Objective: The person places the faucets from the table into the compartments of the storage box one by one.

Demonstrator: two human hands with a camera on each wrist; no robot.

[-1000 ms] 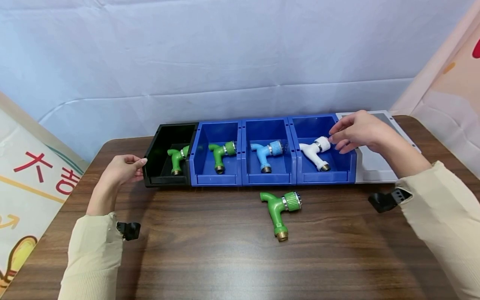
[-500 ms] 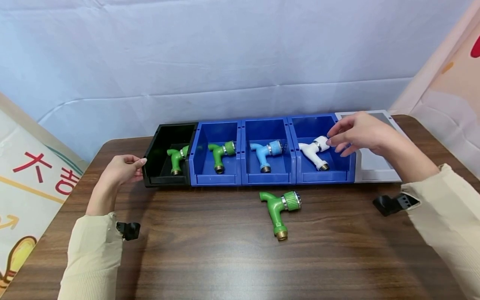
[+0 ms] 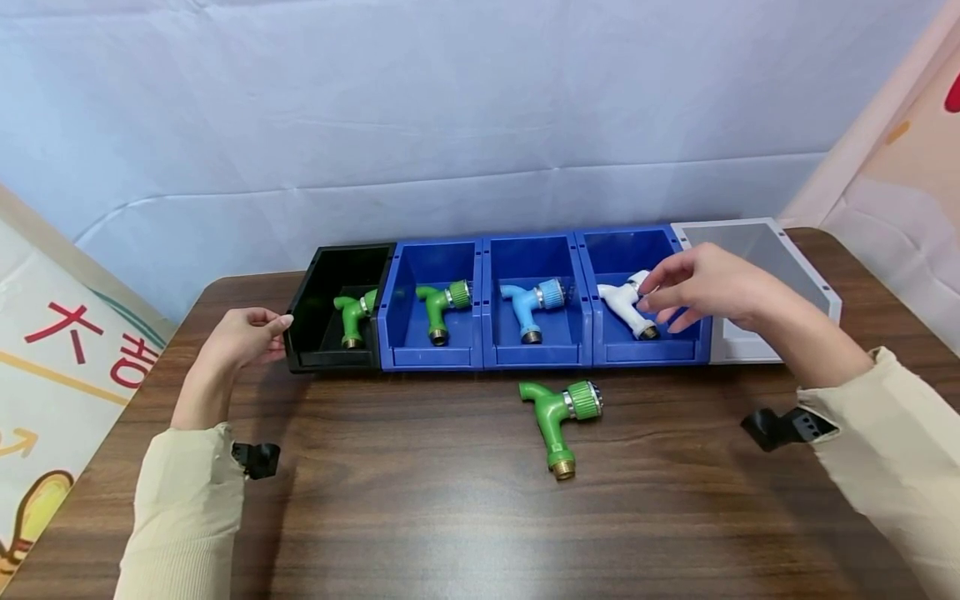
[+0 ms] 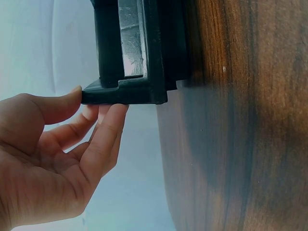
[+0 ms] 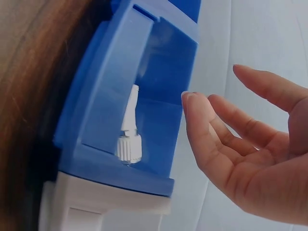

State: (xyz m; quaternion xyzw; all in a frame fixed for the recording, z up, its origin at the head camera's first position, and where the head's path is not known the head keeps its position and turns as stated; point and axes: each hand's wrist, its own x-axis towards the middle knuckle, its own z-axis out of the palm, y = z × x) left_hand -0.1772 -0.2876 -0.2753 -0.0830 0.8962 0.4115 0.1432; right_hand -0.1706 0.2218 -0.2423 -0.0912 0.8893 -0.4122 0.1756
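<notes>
My left hand (image 3: 247, 337) pinches the outer edge of the black storage bin (image 3: 300, 346), thumb at the rim and fingers against the outside wall in the left wrist view. A green tap (image 3: 351, 320) lies in that bin. My right hand (image 3: 705, 287) hovers over the rightmost blue bin (image 3: 651, 356) with loosely bent fingers and thumb apart, holding nothing. Below it lies a white tap (image 3: 622, 304), whose ribbed knob is partly covered by the fingers in the head view. The right wrist view shows the knob (image 5: 129, 148) inside the bin, apart from the hand.
Another green tap (image 3: 446, 308) and a light blue tap (image 3: 531, 307) lie in the two other blue bins. A grey bin (image 3: 813, 275) ends the row at right. One more green tap (image 3: 555, 425) lies on the wooden table (image 3: 405, 517) before the bins.
My right hand has come down and slightly left, lower over the white tap and more in front of it. The left hand stays at the black bin.
</notes>
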